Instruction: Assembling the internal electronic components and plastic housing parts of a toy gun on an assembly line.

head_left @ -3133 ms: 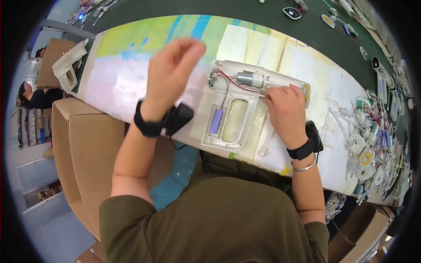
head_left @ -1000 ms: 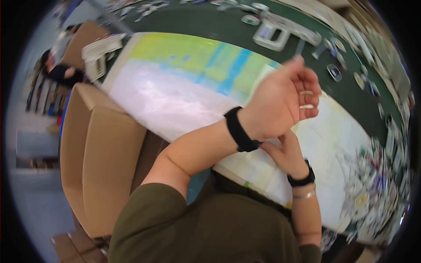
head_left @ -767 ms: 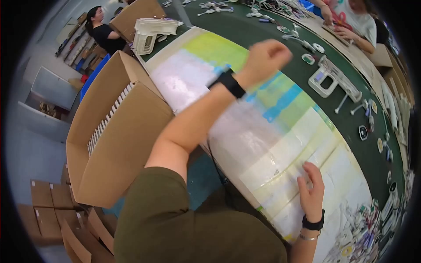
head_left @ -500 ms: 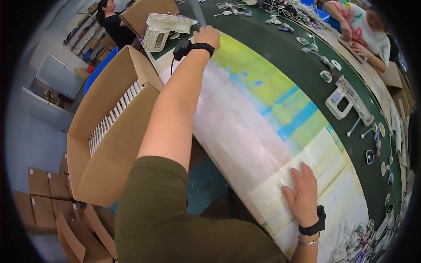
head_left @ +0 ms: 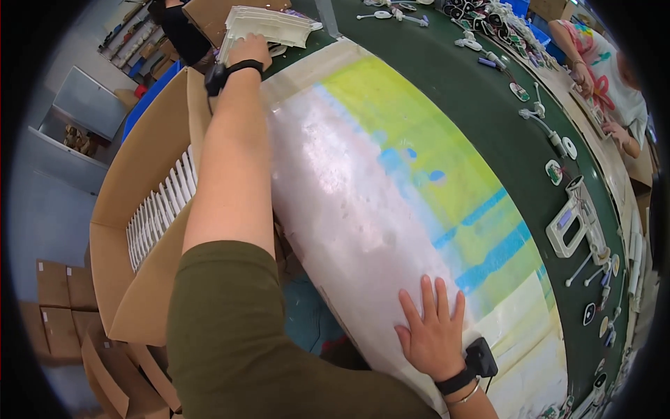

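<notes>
My left hand point(head_left: 249, 50) reaches to the far left end of the work surface. Its fingers bend over the near part of a white plastic housing point(head_left: 279, 28), one of a few lying together there; the fingertips are hidden. Flat on the pale film-covered board point(head_left: 328, 160) lies my right hand point(head_left: 434, 335), fingers spread, holding nothing. The board carries yellow-green and blue patches on its far side.
An open carton point(head_left: 112, 244) with a row of white parts point(head_left: 164, 202) stands at left. Beyond the board runs a green belt point(head_left: 481, 126) with a white handled housing point(head_left: 578, 220) and wired parts. A co-worker point(head_left: 607, 77) works at the right.
My left hand has moved left from the board's far end to the white housing. My right hand has shifted left along the board. The view has turned slightly.
</notes>
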Available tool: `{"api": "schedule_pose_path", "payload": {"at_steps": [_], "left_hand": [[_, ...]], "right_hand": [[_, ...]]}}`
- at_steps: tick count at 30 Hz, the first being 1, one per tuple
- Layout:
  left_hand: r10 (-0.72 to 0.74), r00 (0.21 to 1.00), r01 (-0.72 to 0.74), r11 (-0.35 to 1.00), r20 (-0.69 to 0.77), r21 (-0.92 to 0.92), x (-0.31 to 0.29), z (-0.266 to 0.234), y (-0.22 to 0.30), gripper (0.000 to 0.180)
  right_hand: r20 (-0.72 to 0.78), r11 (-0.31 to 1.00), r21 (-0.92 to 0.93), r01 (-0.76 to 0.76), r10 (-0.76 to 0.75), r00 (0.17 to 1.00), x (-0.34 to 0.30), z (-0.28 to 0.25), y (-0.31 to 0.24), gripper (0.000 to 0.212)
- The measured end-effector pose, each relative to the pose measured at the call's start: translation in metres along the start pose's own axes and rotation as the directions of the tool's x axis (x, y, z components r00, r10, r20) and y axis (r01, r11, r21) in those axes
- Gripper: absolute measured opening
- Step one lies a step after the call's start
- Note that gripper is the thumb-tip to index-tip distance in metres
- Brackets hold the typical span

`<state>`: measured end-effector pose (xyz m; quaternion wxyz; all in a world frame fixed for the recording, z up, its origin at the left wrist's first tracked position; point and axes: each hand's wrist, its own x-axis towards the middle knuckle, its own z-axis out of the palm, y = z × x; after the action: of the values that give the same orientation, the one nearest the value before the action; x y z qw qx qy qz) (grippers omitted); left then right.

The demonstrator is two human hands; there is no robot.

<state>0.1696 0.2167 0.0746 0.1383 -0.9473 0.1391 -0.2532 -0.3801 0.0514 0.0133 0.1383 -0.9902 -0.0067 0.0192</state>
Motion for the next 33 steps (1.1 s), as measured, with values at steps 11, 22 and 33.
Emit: {"api": "schedule_pose_path", "payload": {"at_steps": [11, 22, 33], "left_hand": [[-0.626, 0.764, 0.633, 0.678, 0.158, -0.375, 0.037, 0.068, -0.029, 0.069], [-0.419, 0.906, 0.363, 0.695, 0.06, -0.621, 0.016, 0.001, 0.041, 0.04], [0.446, 0.877, 0.292, -0.199, 0.179, -0.936, -0.125, -0.142, 0.184, 0.023]], "right_hand": [[0.067, 0.999, -0.024, -0.033, 0.035, 0.997, 0.008, 0.004, 0.0, 0.052], [-0.155, 0.997, 0.054, -0.057, 0.065, 0.986, 0.011, 0.005, 0.0, 0.052], [-0.347, 0.998, 0.043, 0.045, -0.027, 0.937, -0.013, 0.025, -0.002, 0.033]]}}
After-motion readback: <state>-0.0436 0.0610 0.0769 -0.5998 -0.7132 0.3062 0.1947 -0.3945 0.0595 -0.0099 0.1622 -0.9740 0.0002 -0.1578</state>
